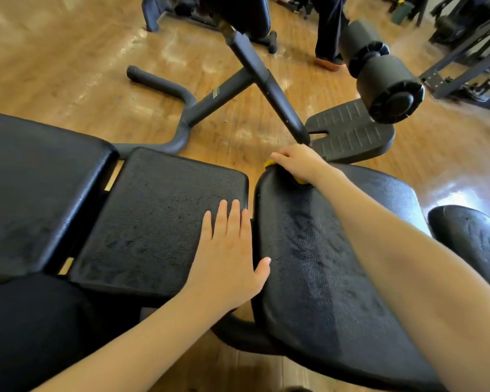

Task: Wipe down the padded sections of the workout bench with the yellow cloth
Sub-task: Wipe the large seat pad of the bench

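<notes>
You are looking down on a wooden floor (54, 66) with the workout bench spread across it, its black pads filling most of the view: a long pad (31, 188) at the far left, a middle pad (159, 222) next to it, a curved pad (323, 264) to the right of that across a narrow gap, and a smaller rounded pad (473, 236) at the right edge. Beyond them the bench's dark tubular frame (210, 100) runs over the floor toward a ribbed footplate (351, 131), with two foam rollers (385, 80) above it. Your right arm reaches across the curved pad to its far corner, where your right hand (297, 162) lies knuckles up over the yellow cloth (299, 180), fingers bent down around it and pressing it against the pad's edge; only small yellow bits show on either side of the hand. Your left hand (229, 258) lies flat on the near right corner of the middle pad, fingers straight and close together, thumb spread out over the gap toward the curved pad, holding nothing. Another person's dark trouser leg and shoe (330, 63) stand far back.
</notes>
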Available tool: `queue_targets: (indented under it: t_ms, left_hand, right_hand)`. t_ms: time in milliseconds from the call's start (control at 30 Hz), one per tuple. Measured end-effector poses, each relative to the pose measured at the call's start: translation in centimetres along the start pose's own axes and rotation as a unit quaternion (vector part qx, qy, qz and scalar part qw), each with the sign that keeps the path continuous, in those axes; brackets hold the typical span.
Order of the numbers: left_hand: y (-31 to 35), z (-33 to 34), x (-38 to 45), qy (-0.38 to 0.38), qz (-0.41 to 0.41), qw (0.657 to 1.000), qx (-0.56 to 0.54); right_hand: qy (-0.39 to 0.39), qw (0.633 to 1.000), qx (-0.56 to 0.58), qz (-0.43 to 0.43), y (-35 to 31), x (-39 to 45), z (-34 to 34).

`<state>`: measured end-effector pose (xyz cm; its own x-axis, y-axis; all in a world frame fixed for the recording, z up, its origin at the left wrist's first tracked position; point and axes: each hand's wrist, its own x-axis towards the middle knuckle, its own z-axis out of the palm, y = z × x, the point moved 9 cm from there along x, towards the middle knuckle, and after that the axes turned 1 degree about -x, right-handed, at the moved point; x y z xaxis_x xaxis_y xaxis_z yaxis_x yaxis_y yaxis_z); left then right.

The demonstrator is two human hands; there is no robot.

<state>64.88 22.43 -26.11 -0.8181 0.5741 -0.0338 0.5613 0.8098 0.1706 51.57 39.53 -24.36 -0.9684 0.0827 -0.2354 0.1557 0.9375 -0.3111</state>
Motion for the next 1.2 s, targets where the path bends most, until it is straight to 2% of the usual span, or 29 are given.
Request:
queue_targets:
  t_ms: [67, 167, 267, 533, 767, 1033, 1200]
  left_hand:
    - [0.0, 0.0, 0.1, -0.003, -0.002, 1.000, -0.003]
    - [-0.2, -0.1, 0.0, 0.003, -0.003, 1.000, -0.018]
    - [-0.3, -0.2, -0.2, 0.000, 0.000, 1.000, -0.024]
    - [-1.3, -0.4, -0.3, -0.070, 0.002, 0.998, -0.009]
    - [-3.2, -0.5, -1.1, -0.109, -0.002, 0.994, 0.030]
    - [-3.1, -0.2, -1.1, -0.134, 0.014, 0.990, 0.038]
    - [-3.3, -0.3, -1.1, -0.130, 0.018, 0.991, 0.027]
  right_hand:
    - [-0.009, 0.999, 0.016, -0.038, -2.6, -0.3, 1.1]
    - [-0.028, 0.995, -0.035, -0.087, -5.3, -0.5, 3.4]
    - [-0.003, 0.994, -0.030, -0.102, -5.0, -1.0, 2.7]
    - [0.086, 0.988, -0.003, -0.128, -4.7, -4.4, 2.5]
    - [0.056, 0.981, -0.031, -0.181, -6.2, -9.8, 4.7]
    - [0.058, 0.991, -0.011, -0.123, -6.0, -11.7, 5.9]
    - [0.057, 0.991, -0.020, -0.117, -7.2, -15.2, 6.9]
